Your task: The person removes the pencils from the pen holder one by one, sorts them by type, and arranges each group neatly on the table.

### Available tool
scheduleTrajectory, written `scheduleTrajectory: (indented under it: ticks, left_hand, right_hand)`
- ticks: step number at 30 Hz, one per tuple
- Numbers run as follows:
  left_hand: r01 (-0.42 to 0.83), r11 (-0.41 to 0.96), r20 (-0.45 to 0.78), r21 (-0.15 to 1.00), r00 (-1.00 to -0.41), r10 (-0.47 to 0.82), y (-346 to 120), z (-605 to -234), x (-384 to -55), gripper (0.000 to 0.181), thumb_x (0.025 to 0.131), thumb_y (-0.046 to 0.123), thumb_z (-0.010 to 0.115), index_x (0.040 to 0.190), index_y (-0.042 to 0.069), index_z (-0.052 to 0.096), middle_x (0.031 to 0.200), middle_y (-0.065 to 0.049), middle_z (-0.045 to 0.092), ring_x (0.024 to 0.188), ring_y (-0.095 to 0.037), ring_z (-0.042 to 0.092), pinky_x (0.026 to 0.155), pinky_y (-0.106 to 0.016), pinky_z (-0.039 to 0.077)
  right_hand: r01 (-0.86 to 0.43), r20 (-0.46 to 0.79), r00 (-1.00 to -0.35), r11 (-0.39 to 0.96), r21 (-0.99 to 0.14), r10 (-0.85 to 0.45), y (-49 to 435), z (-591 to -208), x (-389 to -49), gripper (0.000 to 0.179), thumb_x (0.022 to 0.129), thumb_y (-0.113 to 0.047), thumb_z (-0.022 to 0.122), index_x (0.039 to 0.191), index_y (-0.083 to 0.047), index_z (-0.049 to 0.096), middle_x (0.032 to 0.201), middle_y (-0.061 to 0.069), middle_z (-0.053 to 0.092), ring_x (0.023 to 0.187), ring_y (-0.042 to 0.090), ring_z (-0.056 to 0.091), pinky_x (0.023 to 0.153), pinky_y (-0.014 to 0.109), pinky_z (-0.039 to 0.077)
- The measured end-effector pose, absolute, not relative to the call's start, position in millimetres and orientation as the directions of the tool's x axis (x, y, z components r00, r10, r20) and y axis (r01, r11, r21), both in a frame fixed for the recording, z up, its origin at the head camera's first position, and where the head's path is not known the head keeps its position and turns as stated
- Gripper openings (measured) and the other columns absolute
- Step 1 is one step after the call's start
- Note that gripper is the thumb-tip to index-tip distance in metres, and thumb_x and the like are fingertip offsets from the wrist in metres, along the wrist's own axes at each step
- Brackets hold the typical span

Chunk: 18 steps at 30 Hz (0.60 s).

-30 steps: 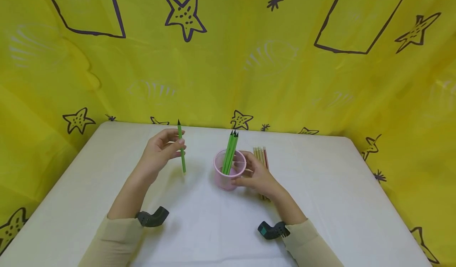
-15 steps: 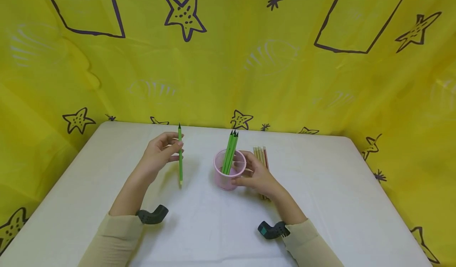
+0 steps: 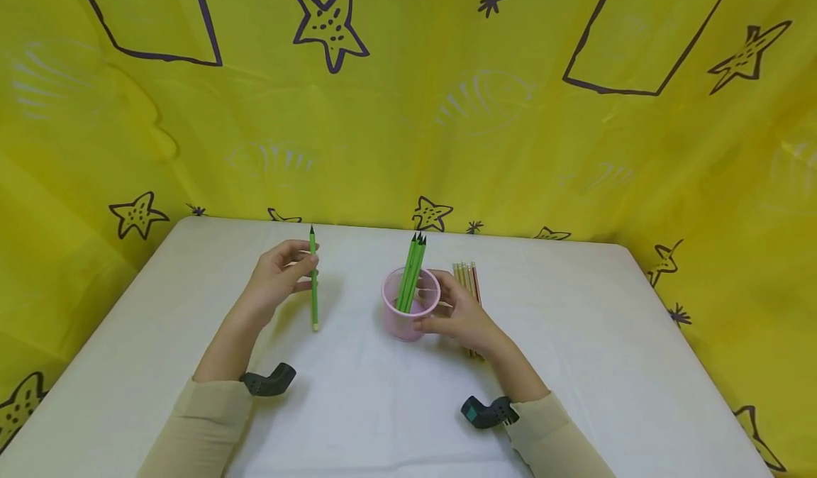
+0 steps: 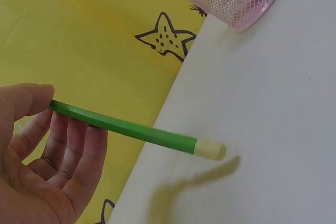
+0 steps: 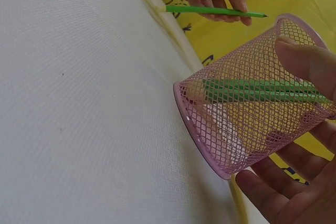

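My left hand (image 3: 277,279) pinches a green pencil (image 3: 314,286) between thumb and fingers, left of the cup. Its black point is up, and its pale end (image 4: 211,149) hangs over the white cloth in the left wrist view. With thumb and fingers curled round its right side, my right hand (image 3: 456,315) holds a pink mesh pencil cup (image 3: 398,327). Several green pencils (image 3: 411,272) lean inside the cup, dark tips upward. Through the mesh in the right wrist view, the pencils' lower ends (image 5: 215,90) show near the base.
Several gold-coloured pencils and a red one (image 3: 475,279) lie side by side on the table (image 3: 574,322), partly behind my right hand. A yellow curtain (image 3: 396,145) with drawn stars hangs along the table's far edge. A small dark camera (image 3: 271,380) sits at my left wrist.
My left hand has moved slightly left, away from the cup, and the green pencil in it sits lower and more upright. The right hand and the cup have stayed in place.
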<state>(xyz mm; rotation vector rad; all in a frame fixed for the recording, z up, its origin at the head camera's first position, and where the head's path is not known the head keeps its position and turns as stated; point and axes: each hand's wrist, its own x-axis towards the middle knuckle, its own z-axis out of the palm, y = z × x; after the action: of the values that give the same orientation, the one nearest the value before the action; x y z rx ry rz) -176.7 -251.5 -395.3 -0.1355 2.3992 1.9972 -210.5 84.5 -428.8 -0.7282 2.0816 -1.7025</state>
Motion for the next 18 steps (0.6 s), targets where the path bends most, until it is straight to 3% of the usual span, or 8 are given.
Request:
scheduleTrajectory:
  ticks: [6,13,18]
  left_hand:
    - [-0.111,0.19,-0.101,0.975,-0.993,-0.062,-255.5,-400.5,-178.5,0.042,0.102,0.021,0.059,0.136,-0.001,0.049,0.111,-0.01,0.055,0.096,-0.017,0.06,0.083,-0.031,0.061]
    - [-0.105,0.283,-0.086,0.953,-0.993,-0.081,-262.7,-408.0,-179.7,0.045,0.101,0.022,0.06,0.138,-0.002,0.048,0.115,-0.017,0.056,0.099,-0.03,0.064,0.082,-0.033,0.061]
    - [-0.126,0.335,-0.097,0.934,-0.99,-0.102,-268.1,-417.2,-182.5,0.045,0.1,0.022,0.061,0.139,0.001,0.05,0.118,-0.018,0.058,0.099,-0.028,0.063,0.078,-0.028,0.06]
  right_hand:
    - [-0.162,0.045,-0.807,0.148,-0.976,-0.588,84.5,-429.4,-211.2,0.08,0.074,-0.004,0.086,0.142,-0.019,0.046,0.142,0.006,0.054,0.133,0.032,0.051,0.11,0.048,0.044]
    - [-0.16,0.043,-0.805,0.147,-0.976,-0.591,84.3,-429.1,-211.1,0.079,0.075,-0.005,0.085,0.141,-0.021,0.046,0.143,0.006,0.053,0.133,0.033,0.051,0.11,0.049,0.045]
    - [-0.167,0.052,-0.801,0.14,-0.976,-0.596,84.8,-428.7,-211.7,0.08,0.075,-0.004,0.085,0.142,-0.018,0.045,0.144,0.008,0.053,0.133,0.034,0.051,0.109,0.05,0.045]
